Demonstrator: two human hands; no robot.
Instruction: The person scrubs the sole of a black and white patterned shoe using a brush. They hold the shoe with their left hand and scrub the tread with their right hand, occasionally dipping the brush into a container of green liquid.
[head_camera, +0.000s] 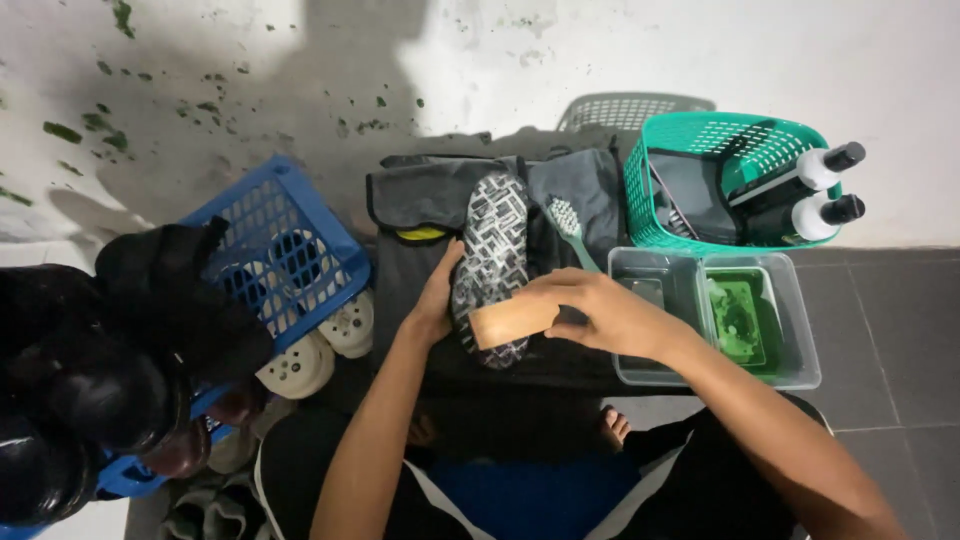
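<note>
A shoe (493, 250) lies sole up on a dark grey cloth (420, 205), its black sole patterned in pale grey. My left hand (436, 292) grips the shoe's left side. My right hand (590, 310) holds a wooden-backed brush (512, 322) pressed against the lower part of the sole. A pale green toothbrush (572, 230) lies on the cloth just right of the shoe.
A clear plastic tub (795, 330) with green liquid and a green pad sits at the right. Behind it stands a teal basket (740, 135) holding two black-capped bottles (825, 190). A blue crate (285, 250) with shoes is at the left. A white wall runs behind.
</note>
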